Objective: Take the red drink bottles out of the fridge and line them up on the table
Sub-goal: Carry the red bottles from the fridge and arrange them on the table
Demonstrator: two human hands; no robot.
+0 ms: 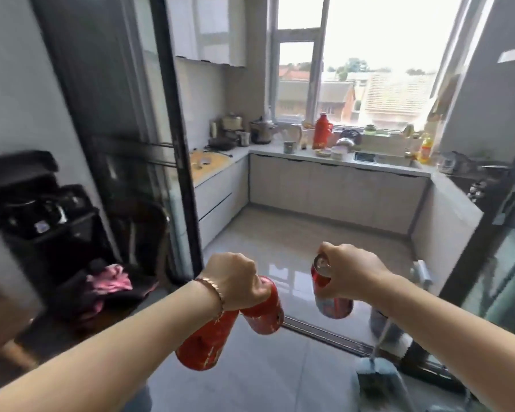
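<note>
Carrying two red metal drink cans (pixel 229 328) clenched by their tops in my left hand (pixel 232 281) and one red can (pixel 330 289) hanging upright from my closed right hand (pixel 348 272), I see no table.

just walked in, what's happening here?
A person stands at a kitchen doorway carrying red drink cans. The left hand grips two red cans by their tops, hanging down; the right hand holds a third red can by its top. No fridge or table is in view, so nothing is lined up yet.
</note>
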